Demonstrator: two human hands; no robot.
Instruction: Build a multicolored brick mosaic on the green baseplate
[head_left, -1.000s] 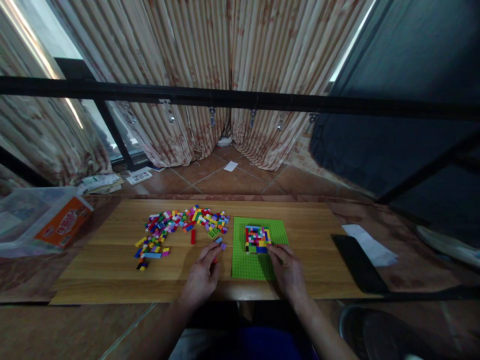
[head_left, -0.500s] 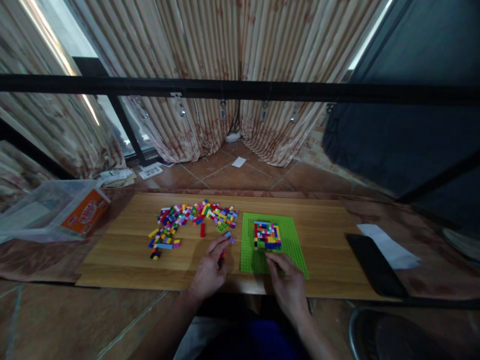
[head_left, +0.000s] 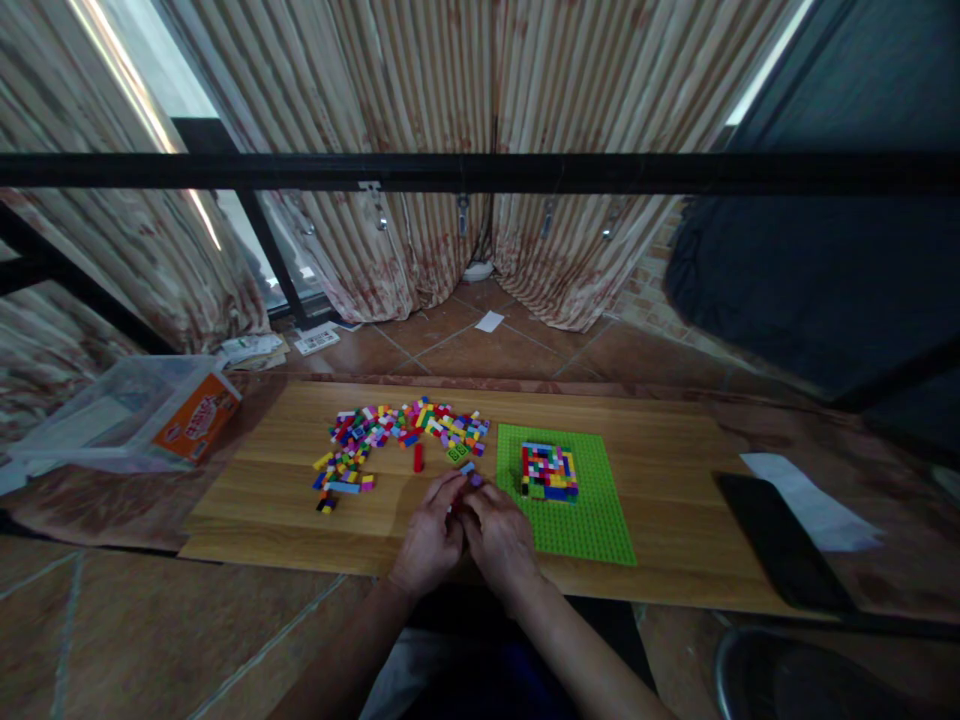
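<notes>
My left hand (head_left: 431, 535) and right hand (head_left: 501, 540) meet, fingers curled; any grasped piece is hidden. The green studded plastic baseplate (head_left: 592, 520) lies just right of the right hand.

Counts, table at mid-frame
One left hand (head_left: 431, 538), one right hand (head_left: 501, 538); one baseplate (head_left: 596, 520); one brick pile (head_left: 397, 428); one box (head_left: 127, 415) far left; one phone (head_left: 780, 540), one paper (head_left: 814, 502) far right.

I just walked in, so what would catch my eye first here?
A bright brick pile lies far left on the board; right of it, a green baseplate carries a multicoloured block. The left hand and right hand meet at the near edge between them.
</notes>
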